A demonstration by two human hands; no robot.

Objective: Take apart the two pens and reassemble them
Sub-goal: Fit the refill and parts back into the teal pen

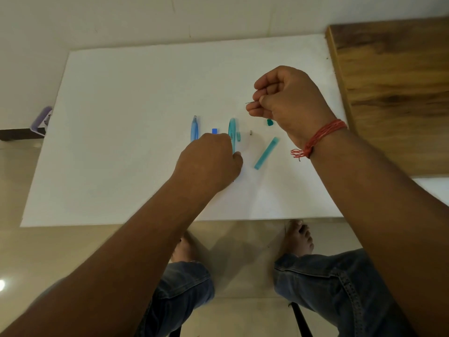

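1. Nearest the lens: two bare forearms reaching forward over denim-clad knees [340, 283]; bare feet [300, 239] on tiled floor below the table edge.
2. White table [121, 142] carrying all pen parts; wooden panel [393, 81] at far right, purple object [41, 120] at far left edge, identity unclear.
3. Left hand [209, 161] lowered to the table surface, fingers curled and closed over the near end of the teal pen body [232, 132]; exact grip hidden by the knuckles.
4. Teal pen body lying lengthwise, pointing away from the camera, far end free and visible beyond the left hand.
5. Right hand [289, 100] raised above the table, thumb and fingertips pressed together on a thin dark refill tip [250, 102] projecting left; rest of that part hidden in the fist. Red thread band [320, 137] on the right wrist.
6. Blue pen body [194, 128] lying parallel, left of the teal one, apart from both hands.
7. Small blue piece [214, 130] between the two bodies, just beyond the left knuckles.
8. Small teal ring [238, 135] just beside the teal body on its right; tiny grey piece [250, 133] further right.
9. Teal cap [266, 153] lying diagonally, near and right of the left hand; dark teal plug [269, 122] under the right hand's heel, on the table.
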